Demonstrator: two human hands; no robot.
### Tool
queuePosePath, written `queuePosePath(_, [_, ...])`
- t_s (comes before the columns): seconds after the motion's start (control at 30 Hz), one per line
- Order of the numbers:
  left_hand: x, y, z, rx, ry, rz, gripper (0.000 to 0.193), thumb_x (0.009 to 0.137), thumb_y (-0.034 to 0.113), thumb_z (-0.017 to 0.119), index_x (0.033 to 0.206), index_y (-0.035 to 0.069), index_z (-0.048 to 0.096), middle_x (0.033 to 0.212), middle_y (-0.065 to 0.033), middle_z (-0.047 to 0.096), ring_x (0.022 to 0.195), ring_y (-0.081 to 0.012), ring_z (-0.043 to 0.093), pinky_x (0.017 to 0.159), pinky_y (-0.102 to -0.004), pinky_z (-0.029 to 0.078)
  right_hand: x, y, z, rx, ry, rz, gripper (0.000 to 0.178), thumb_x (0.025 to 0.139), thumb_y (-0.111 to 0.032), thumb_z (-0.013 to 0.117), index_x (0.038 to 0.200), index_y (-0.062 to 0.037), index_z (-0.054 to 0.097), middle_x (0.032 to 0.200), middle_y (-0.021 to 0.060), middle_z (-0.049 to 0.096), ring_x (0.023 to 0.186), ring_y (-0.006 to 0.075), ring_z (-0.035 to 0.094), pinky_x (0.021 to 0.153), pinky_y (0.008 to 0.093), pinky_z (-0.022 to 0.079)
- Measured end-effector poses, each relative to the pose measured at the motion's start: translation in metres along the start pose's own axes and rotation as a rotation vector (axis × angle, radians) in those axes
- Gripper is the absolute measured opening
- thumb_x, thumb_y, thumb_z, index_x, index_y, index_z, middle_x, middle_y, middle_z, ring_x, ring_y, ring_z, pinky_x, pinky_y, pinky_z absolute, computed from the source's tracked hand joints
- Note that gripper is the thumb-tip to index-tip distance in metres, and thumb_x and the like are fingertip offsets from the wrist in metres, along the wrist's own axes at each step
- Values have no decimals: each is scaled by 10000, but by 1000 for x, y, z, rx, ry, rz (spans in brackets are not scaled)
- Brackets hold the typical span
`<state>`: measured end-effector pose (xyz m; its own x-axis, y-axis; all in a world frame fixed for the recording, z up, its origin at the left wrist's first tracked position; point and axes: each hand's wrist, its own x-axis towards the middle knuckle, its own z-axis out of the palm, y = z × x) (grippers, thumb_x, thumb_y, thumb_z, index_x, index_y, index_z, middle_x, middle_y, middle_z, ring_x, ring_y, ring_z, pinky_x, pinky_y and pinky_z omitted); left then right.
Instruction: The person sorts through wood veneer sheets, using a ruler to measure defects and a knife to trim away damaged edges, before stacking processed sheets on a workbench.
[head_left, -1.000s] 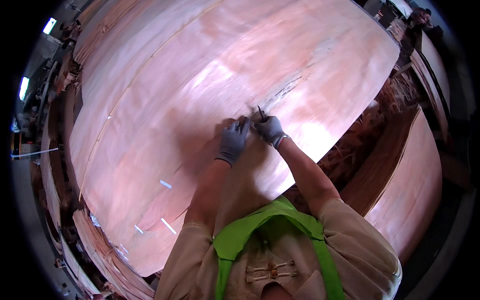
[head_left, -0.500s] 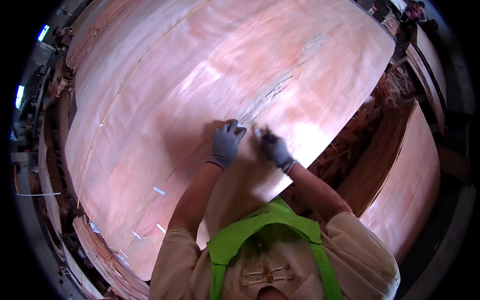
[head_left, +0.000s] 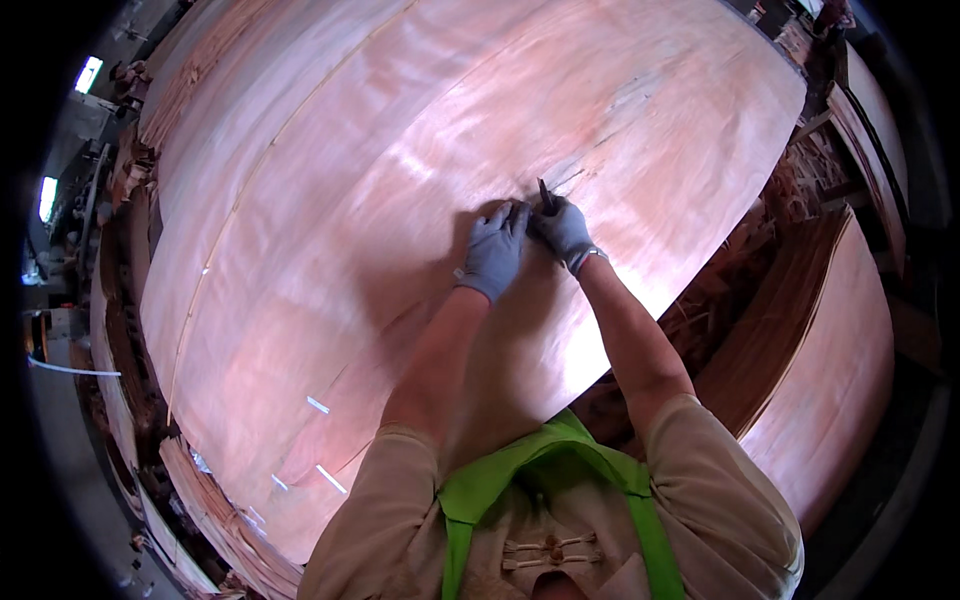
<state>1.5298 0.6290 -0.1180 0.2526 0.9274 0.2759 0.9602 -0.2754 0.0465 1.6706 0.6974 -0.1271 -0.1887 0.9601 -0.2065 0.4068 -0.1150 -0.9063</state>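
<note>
A large sheet of pinkish wood veneer [head_left: 330, 230] spreads out under both hands, with a dark, rough crack [head_left: 590, 152] running away to the upper right. My left hand [head_left: 494, 255], in a grey glove, rests on the sheet with its fingers stretched out toward the near end of the crack. Close beside its fingertips, my gloved right hand [head_left: 566, 235] is closed round a slim dark tool [head_left: 545, 196] that sticks up from the grip. The tool's lower end is hidden by the hand.
Short white strips [head_left: 318, 404] lie on the sheet at lower left. A long thin yellowish strip [head_left: 240, 200] crosses its left side. Another veneer stack [head_left: 825, 370] stands at right, with torn wood scraps [head_left: 800, 180] between. More scraps [head_left: 210, 500] line the left edge.
Both hands have moved up and to the right along the crack and come closer together. The dark tool now shows upright in my right hand, and the white bits near the fingers are out of sight.
</note>
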Motion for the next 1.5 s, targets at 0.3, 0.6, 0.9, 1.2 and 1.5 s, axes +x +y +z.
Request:
queuePosePath(0.3, [10, 5, -21, -61, -194, -79, 487, 824, 142, 504, 1293, 41, 425, 1215, -144, 538, 1145, -237, 475, 801, -412, 404, -3, -19, -14, -438, -3, -71, 375, 812, -349, 562, 942, 1, 606, 868, 256, 624, 853, 420, 592, 749, 460, 472])
queuePosePath(0.6, [-186, 17, -104, -647, 170, -455, 312, 865, 228, 524, 1120, 52, 558, 995, -173, 587, 871, -331, 578, 768, -424, 457, -123, 24, -153, -310, 159, 11, 284, 894, -250, 514, 939, 2, 635, 781, 122, 656, 660, 189, 582, 591, 340, 469])
queuePosePath(0.9, [-522, 162, -132, -903, -572, -1575, 327, 900, 346, 502, 853, 45, 622, 679, -52, 608, 598, -182, 559, 604, -330, 462, -205, 158, -125, 656, 213, 474, 488, 894, -299, 550, 1271, -6, 447, 1176, 80, 526, 1031, 206, 514, 855, 339, 447])
queuePosePath(1.2, [-559, 152, -108, -1747, 211, -1726, 364, 920, 352, 479, 818, 29, 613, 638, -50, 588, 532, -160, 526, 522, -306, 436, -193, 148, -124, 393, 323, 389, 255, 807, -179, 687, 957, 21, 636, 805, 8, 592, 679, 99, 494, 586, 253, 417])
queuePosePath(1.5, [-548, 159, -118, -1568, 324, -1374, 382, 957, 300, 428, 635, 107, 494, 522, 10, 434, 446, -104, 426, 409, -265, 354, -212, 128, -147, 404, 371, 233, 343, 786, -343, 705, 625, -133, 487, 498, -5, 437, 340, 125, 381, 314, 288, 303])
